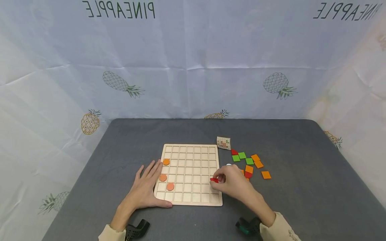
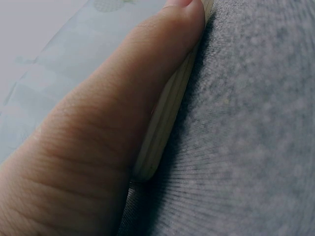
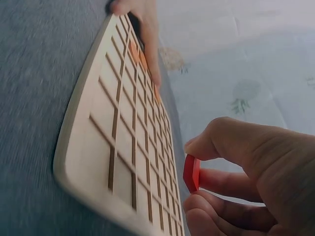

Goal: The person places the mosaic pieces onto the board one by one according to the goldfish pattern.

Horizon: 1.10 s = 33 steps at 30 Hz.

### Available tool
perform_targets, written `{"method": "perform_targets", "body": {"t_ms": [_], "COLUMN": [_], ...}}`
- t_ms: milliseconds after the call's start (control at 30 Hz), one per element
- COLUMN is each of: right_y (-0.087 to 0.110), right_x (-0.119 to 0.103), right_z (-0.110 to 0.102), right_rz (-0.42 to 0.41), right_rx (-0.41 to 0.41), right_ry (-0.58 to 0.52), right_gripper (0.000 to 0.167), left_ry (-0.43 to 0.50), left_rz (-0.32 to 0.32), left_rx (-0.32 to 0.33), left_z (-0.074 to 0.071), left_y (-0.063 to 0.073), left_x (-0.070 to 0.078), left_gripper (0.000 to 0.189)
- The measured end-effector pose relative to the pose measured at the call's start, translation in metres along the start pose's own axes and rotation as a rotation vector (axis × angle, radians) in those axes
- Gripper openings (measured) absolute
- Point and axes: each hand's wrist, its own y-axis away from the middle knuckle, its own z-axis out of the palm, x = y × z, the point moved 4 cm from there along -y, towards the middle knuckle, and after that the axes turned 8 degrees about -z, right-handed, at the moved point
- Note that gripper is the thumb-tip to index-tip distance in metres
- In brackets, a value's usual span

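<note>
A wooden grid board [image 1: 193, 174] with square cells lies on the dark table. Three orange discs [image 1: 170, 186] sit in cells along its left side. My left hand [image 1: 147, 187] rests at the board's left edge with fingers spread, and its thumb [image 2: 147, 54] lies along the near-left corner. Above the right side of the board, my right hand [image 1: 233, 182] pinches a red tile [image 3: 191, 173] between thumb and fingers. In the right wrist view that tile is tilted on edge and apart from the board. Part of the board's right edge is hidden behind this hand.
Right of the board lie loose green tiles [image 1: 242, 155], orange tiles [image 1: 266, 175] and red tiles [image 1: 234, 152]. A small printed grid card [image 1: 223, 143] stands by the far right corner. Something white [image 1: 229, 164] shows partly behind my right hand. A pineapple-print cloth [image 1: 187, 90] hangs behind the table.
</note>
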Motion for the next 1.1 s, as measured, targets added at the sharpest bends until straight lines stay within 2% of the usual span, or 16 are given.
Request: {"method": "perform_targets", "body": {"t_ms": [867,1100], "right_y": [-0.035,-0.044], "right_x": [-0.035,-0.044], "right_z": [0.055,0.071], "right_rz": [-0.002,0.006], "right_rx": [-0.088,-0.111], "right_ry": [-0.07,-0.086], "right_gripper": [0.008,0.008], "left_ry": [-0.016,-0.029], "left_rz": [-0.002,0.015], "left_rx": [0.019,0.039], "left_z": [0.0,0.0], "left_y": [0.0,0.0], "left_x": [0.001,0.001], "left_gripper": [0.143,0.142]}}
